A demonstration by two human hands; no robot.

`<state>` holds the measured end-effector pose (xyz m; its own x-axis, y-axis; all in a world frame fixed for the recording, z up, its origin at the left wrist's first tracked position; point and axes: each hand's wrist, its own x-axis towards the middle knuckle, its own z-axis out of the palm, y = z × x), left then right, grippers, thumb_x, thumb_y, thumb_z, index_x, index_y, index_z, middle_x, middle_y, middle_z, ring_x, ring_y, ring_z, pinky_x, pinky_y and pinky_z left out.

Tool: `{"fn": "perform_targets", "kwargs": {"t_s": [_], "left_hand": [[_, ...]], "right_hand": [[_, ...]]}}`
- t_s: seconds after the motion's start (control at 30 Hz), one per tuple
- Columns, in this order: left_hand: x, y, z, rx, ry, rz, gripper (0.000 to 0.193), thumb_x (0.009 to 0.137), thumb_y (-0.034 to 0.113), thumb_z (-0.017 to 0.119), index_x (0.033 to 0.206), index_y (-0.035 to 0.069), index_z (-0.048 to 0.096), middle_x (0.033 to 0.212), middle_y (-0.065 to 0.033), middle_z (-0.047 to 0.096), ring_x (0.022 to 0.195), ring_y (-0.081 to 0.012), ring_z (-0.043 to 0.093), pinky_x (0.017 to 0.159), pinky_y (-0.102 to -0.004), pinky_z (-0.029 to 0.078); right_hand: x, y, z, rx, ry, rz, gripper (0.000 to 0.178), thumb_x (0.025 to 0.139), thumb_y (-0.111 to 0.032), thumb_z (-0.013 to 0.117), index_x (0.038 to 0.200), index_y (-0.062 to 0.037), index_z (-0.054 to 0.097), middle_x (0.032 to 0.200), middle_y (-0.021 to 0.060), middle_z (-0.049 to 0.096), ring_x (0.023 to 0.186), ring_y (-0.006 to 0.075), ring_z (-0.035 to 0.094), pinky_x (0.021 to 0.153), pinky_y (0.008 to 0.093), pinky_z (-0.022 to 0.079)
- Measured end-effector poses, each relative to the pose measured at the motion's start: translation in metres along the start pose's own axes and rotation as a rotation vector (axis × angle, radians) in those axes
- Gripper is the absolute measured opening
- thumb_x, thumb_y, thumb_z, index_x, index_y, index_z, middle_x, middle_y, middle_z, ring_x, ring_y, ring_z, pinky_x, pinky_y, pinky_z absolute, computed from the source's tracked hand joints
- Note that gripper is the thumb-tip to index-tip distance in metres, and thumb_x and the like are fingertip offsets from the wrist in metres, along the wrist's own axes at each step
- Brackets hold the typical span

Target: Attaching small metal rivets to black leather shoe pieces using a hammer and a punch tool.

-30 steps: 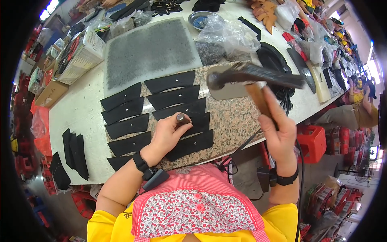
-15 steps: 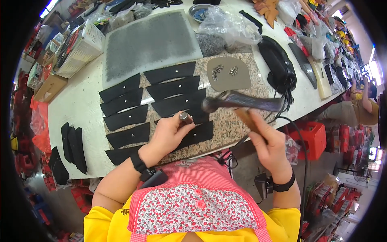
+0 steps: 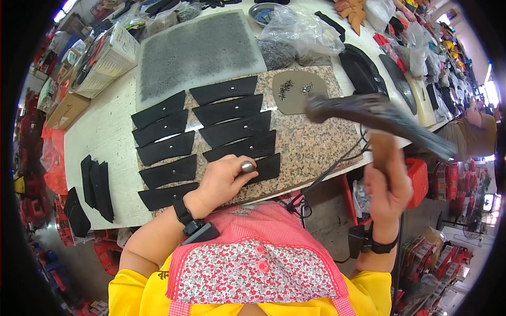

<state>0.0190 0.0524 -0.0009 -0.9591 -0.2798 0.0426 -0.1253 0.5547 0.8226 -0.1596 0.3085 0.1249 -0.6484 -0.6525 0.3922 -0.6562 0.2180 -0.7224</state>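
Note:
My left hand (image 3: 224,179) is closed around a short metal punch (image 3: 247,167), its rounded top facing up. The punch stands over the nearest black curved piece (image 3: 270,167) of the right column; its lower end is hidden by my fingers. My right hand (image 3: 389,189) grips the wooden handle of a hammer (image 3: 363,110), raised to the right of the stone slab and slightly blurred. Two columns of black pieces (image 3: 167,141) lie on the speckled stone slab (image 3: 311,139), several with a small metal stud showing.
A brown pad (image 3: 295,105) with small metal parts lies on the slab. Behind is a grey-topped board (image 3: 197,58). More black pieces (image 3: 97,189) lie at the left, below a white basket (image 3: 108,63). A black cable (image 3: 337,168) crosses the table's front edge near a red stool (image 3: 416,181).
My right hand has swung the hammer to the right, away from the punch. My left hand has stayed nearly in place, still holding the punch.

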Motion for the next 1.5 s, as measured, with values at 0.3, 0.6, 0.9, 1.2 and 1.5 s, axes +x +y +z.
{"fn": "perform_targets", "kwargs": {"t_s": [0.3,0.6,0.9,1.2,1.5], "left_hand": [[0.007,0.012,-0.007,0.154,-0.041,0.081,0.016,0.085,0.014,0.071,0.098,0.007,0.065,0.078,-0.0147,0.065,0.073,-0.0311,0.064,0.066,-0.0386,0.052],[0.073,-0.034,-0.127,0.599,0.351,-0.121,0.027,0.089,0.026,0.068,0.089,0.002,0.057,0.080,-0.0172,0.067,0.072,-0.0354,0.066,0.064,-0.0414,0.050],[0.144,-0.126,-0.200,0.938,0.416,-0.236,0.024,0.085,0.024,0.068,0.095,0.004,0.060,0.080,-0.0177,0.069,0.077,-0.0372,0.069,0.068,-0.0476,0.054],[0.176,-0.156,-0.197,0.792,0.469,-0.310,0.026,0.085,0.025,0.069,0.095,0.003,0.059,0.082,-0.0180,0.069,0.080,-0.0376,0.068,0.070,-0.0475,0.053],[0.186,-0.162,-0.188,0.758,0.451,-0.260,0.020,0.088,0.020,0.065,0.094,0.001,0.058,0.090,-0.0186,0.069,0.085,-0.0379,0.068,0.074,-0.0472,0.054]], "right_hand": [[-0.012,0.002,0.033,-0.060,-0.356,-0.051,0.043,0.082,-0.002,0.069,0.124,-0.0041,0.064,0.080,0.0157,0.063,0.068,0.0335,0.064,0.060,0.0375,0.051],[0.066,-0.008,0.081,0.138,-0.145,0.118,0.048,0.089,-0.002,0.063,0.137,-0.0056,0.056,0.120,0.0179,0.067,0.105,0.0259,0.068,0.091,0.0299,0.048],[0.210,0.029,0.225,-0.240,-0.221,0.074,0.049,0.087,-0.015,0.064,0.135,-0.0213,0.058,0.108,0.0177,0.063,0.103,0.0380,0.061,0.090,0.0464,0.048],[0.258,0.058,0.306,-0.360,-0.334,0.105,0.051,0.086,-0.014,0.065,0.136,-0.0229,0.057,0.112,0.0164,0.060,0.106,0.0366,0.061,0.090,0.0461,0.050],[0.277,0.077,0.318,-0.396,-0.372,-0.065,0.055,0.084,-0.005,0.064,0.136,-0.0229,0.056,0.109,0.0169,0.058,0.104,0.0375,0.058,0.089,0.0457,0.049]]}}
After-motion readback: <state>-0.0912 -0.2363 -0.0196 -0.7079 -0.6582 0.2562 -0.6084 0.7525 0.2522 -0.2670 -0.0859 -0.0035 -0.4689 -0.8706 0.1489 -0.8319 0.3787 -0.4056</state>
